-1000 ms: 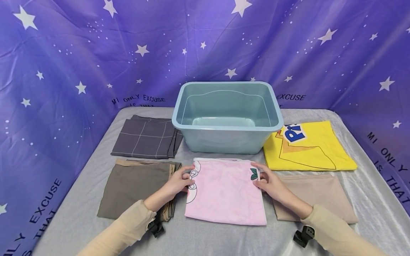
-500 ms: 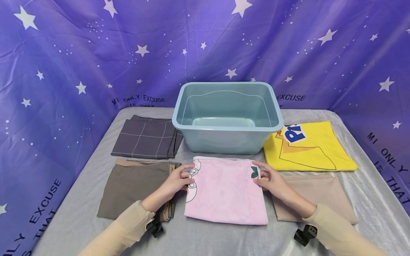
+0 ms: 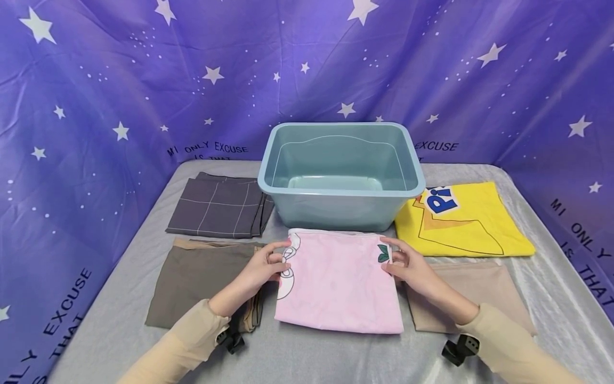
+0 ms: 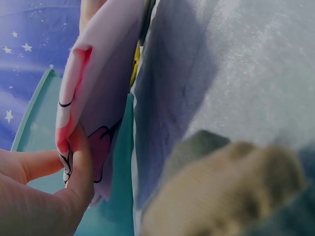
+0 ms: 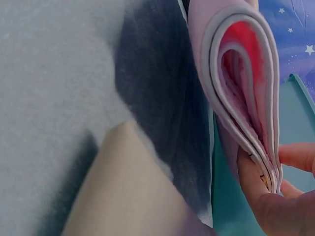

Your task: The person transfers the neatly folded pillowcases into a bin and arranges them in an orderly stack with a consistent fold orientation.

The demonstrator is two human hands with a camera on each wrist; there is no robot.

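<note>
A folded pink cloth with a white edge, a green leaf print and a cartoon outline hangs in front of the tub. My left hand pinches its left side between thumb and fingers. On the opposite side, my right hand grips the layers the same way. In the right wrist view, the stacked folds of the pink cloth loop above the pinching fingers, and a shadow falls on the table beneath. The left wrist view has the left thumb pressed against the cloth's printed edge.
Behind the cloth stands a teal plastic tub. Left of it lie a dark checked folded cloth and a brown folded cloth. To the right are a yellow printed cloth and a beige one. A grey cover spreads over the table.
Both hands have raised the pink cloth slightly and moved it toward the tub, its top edge now overlapping the tub's base. The other cloths have stayed in place.
</note>
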